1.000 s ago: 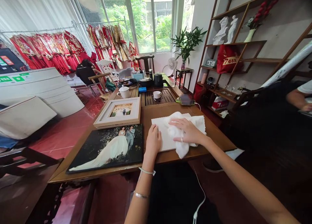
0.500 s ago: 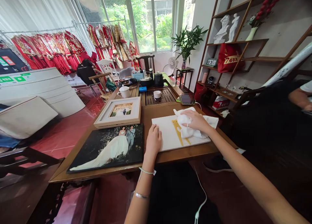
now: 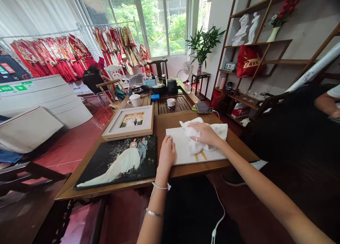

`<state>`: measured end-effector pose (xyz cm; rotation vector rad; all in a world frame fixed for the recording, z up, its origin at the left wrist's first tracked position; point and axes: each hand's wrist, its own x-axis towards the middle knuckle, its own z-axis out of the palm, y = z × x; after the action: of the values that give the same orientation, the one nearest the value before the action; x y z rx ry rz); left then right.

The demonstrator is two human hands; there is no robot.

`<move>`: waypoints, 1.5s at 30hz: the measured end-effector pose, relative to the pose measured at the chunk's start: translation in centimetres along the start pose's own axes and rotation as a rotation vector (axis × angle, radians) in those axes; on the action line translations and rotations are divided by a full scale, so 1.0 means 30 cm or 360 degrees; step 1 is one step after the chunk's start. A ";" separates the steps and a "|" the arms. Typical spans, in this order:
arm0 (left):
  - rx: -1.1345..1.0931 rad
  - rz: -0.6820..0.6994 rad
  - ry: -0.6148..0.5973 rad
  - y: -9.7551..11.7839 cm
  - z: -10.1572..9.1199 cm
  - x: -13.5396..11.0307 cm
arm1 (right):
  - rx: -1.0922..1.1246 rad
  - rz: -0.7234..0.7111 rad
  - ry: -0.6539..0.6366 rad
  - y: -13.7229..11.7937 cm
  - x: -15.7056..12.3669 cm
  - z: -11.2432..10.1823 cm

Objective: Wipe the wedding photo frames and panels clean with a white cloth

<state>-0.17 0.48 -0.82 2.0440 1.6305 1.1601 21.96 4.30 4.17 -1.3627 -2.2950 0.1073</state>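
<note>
A white picture panel [image 3: 178, 150] with a yellow figure on it lies flat near the table's front edge. My left hand [image 3: 168, 152] has its fingers closed on the panel's left edge. Bunched under my right hand [image 3: 205, 133] is a white cloth [image 3: 220, 130], pressed onto the panel and gripped by the fingers. The cloth hides most of the yellow figure; only its two lower strips show. Left of the panel lies a wedding photo print [image 3: 122, 160] with a dark background, and behind that a framed picture [image 3: 130, 120] in light wood.
Farther back on the wooden table [image 3: 167, 120] are a lidded white mug [image 3: 135, 100], a small white cup [image 3: 171, 102] on a slatted tea tray, a blue box [image 3: 155, 96] and a phone [image 3: 203, 108] with a cable. Another person's arm [image 3: 326, 104] shows at far right.
My right hand has slid the cloth left across the panel, covering the upper part of the yellow figure. My left hand stays at the panel's left edge.
</note>
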 end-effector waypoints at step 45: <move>0.0001 -0.0109 0.0047 -0.016 0.021 0.004 | 0.0273 -0.0422 -0.0077 0.040 -0.323 -0.123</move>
<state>-0.05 0.92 -1.47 1.9647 1.7006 1.1716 28.38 -3.92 3.68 -0.9726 -2.4214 0.2468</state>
